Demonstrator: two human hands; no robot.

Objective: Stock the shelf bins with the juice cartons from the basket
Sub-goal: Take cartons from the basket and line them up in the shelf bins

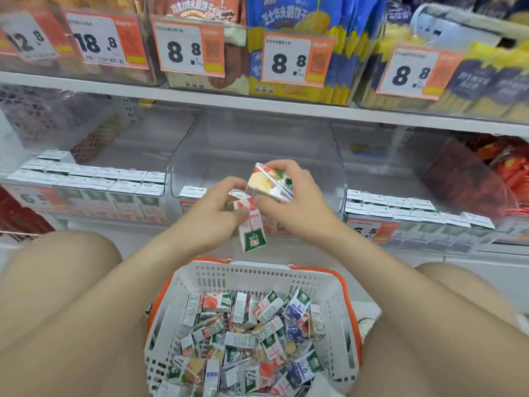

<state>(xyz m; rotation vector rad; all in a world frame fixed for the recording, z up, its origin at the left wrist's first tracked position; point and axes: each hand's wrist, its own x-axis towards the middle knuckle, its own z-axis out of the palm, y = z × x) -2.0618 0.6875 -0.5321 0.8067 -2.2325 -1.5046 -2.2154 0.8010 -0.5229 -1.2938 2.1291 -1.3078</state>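
In front of the middle bin (257, 150), above the basket (257, 269), the left hand (210, 216) curls its fingers (233, 183) round 1 red carton (251, 227) and the right hand (292, 204) grips 1 yellow carton (264, 183), both probably light, stiff and slick, best pinched across flat sides.

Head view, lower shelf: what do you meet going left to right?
left bin packed with cartons → clear middle bin, mostly empty → right bin with more cartons → red snack packs
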